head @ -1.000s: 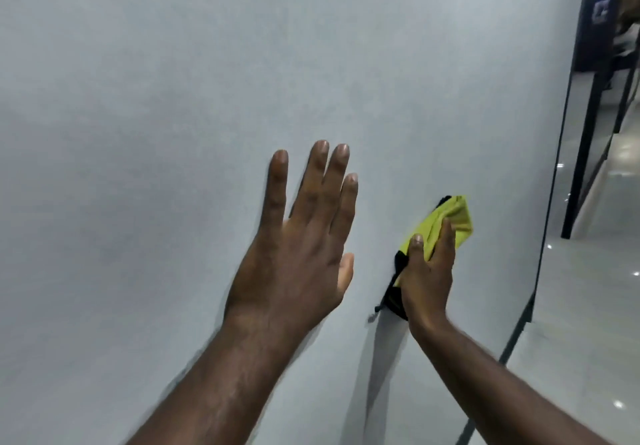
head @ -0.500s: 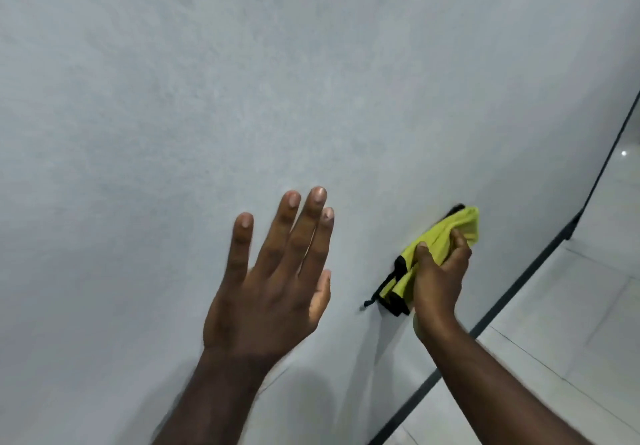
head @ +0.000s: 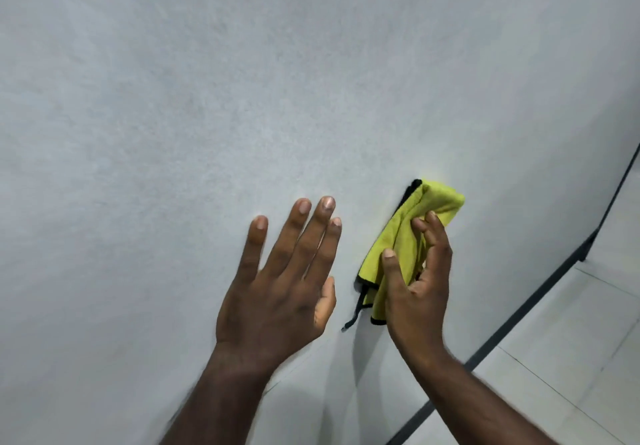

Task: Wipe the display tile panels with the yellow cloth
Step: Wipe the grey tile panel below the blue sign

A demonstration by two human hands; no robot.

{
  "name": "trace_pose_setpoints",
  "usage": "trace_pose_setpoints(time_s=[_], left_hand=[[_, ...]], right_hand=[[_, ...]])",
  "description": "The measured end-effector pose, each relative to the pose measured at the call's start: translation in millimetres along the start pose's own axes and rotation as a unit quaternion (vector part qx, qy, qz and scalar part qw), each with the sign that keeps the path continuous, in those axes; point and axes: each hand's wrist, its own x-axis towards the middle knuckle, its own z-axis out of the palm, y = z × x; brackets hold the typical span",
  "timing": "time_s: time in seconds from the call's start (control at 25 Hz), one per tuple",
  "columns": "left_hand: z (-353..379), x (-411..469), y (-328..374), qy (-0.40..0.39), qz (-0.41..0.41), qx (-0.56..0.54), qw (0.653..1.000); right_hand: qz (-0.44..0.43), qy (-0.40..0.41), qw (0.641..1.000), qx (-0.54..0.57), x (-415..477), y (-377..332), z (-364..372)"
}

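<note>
- Pale grey panel (head: 242,98) fills nearly all I see, sloping away above me. Its dark frame edge (head: 519,309) runs up along the lower right, with white floor (head: 571,358) beyond it.
- My right hand (head: 419,292) grips the cloth (head: 415,230), thumb on its near face and fingers curled over the top, holding it against the panel.
- My left hand (head: 280,289) is spread with straight fingers and holds nothing, palm toward the panel. I cannot tell whether it touches the panel.
- My hands are side by side but apart, left of the frame edge, with a strip of bare panel between them.
- The cloth is bunched into a long wad. Its long axis climbs from lower left to upper right, and a loose black trim strip hangs from the low end, just right of my left thumb.
- I judge that I am mid-wipe, with the cloth low on the right part of the panel. Most of the bare surface lies up and to the left of it, and only a narrow band is left between it and the frame.
- A stroke leftward would run the cloth into my left hand, so that hand should shift first, or the stroke should go up.
</note>
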Motion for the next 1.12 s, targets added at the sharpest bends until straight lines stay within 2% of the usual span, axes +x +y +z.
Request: trace_pose_setpoints(time_s=[0.04, 0.16, 0.2, 0.24, 0.28, 0.32, 0.36, 0.44, 0.48, 0.52, 0.56, 0.6, 0.64, 0.68, 0.72, 0.8, 0.84, 0.88, 0.96, 1.0, 1.04, 1.08, 1.12], left_hand=[[-2, -1, -1, -0.003, -0.005, -0.014, 1.0], [-17, -2, -14, -0.013, -0.019, -0.052, 0.998], [-23, -1, -24, -0.015, -0.026, -0.049, 0.998], [-29, 0, -37, -0.015, -0.035, -0.037, 0.999], [-38, 1, -54, -0.01, -0.045, -0.025, 0.999], [-49, 2, -71, -0.008, -0.053, -0.018, 0.998], [-60, 3, -90, -0.01, -0.06, -0.013, 0.998], [-85, 5, -132, -0.015, -0.082, -0.001, 0.997], [-99, 8, -156, -0.012, -0.091, 0.014, 0.996], [-113, 12, -180, -0.009, -0.098, 0.032, 0.995], [-126, 18, -204, -0.008, -0.108, 0.048, 0.993], [-141, 24, -229, 0.0, -0.123, 0.064, 0.99], [-157, 31, -253, 0.007, -0.136, 0.081, 0.987], [-171, 38, -276, 0.006, -0.145, 0.096, 0.985], [-184, 43, -295, -0.001, -0.148, 0.105, 0.983], [-197, 44, -325, -0.004, -0.153, 0.096, 0.984], [-199, 40, -335, -0.002, -0.154, 0.086, 0.984], [-198, 36, -341, 0.001, -0.146, 0.087, 0.985], [-187, 26, -342, 0.018, -0.123, 0.111, 0.986], [-183, 22, -342, 0.027, -0.119, 0.114, 0.986], [-182, 22, -342, 0.036, -0.12, 0.111, 0.986], [-183, 24, -341, 0.045, -0.119, 0.107, 0.986], [-183, 25, -340, 0.05, -0.119, 0.102, 0.986]], right_hand=[[-0.017, 0.019, 1.0, -0.01, 5, -2, 5], [0.18, 0.049, 0.981, 0.047, 16, -28, 19], [0.122, 0.021, 0.992, 0.035, 12, -47, 20], [-0.006, -0.031, 0.999, 0.016, 5, -65, 20], [-0.119, -0.082, 0.99, 0.009, 1, -83, 20], [-0.185, -0.101, 0.978, 0.007, 10, -99, 24], [-0.187, -0.078, 0.979, 0.011, 27, -112, 31], [-0.045, -0.003, 0.997, 0.067, 54, -147, 46], [-0.042, -0.002, 0.998, 0.05, 54, -171, 51], [-0.122, -0.031, 0.992, 0.01, 50, -191, 53], [-0.236, -0.085, 0.968, -0.025, 46, -206, 53], [-0.336, -0.151, 0.928, -0.061, 42, -226, 51], [-0.404, -0.185, 0.891, -0.092, 50, -245, 51], [-0.43, -0.185, 0.877, -0.106, 63, -268, 54], [-0.413, -0.147, 0.893, -0.104, 77, -292, 57], [-0.245, -0.044, 0.967, -0.047, 89, -340, 66], [-0.196, -0.02, 0.979, -0.045, 90, -358, 72], [-0.234, -0.025, 0.969, -0.073, 81, -374, 75], [-0.385, -0.12, 0.904, -0.141, 64, -389, 84], [-0.444, -0.119, 0.874, -0.158, 64, -394, 89], [-0.44, -0.097, 0.881, -0.147, 72, -399, 93], [-0.375, -0.055, 0.92, -0.104, 83, -405, 93], [-0.263, -0.02, 0.963, -0.051, 84, -409, 98]])
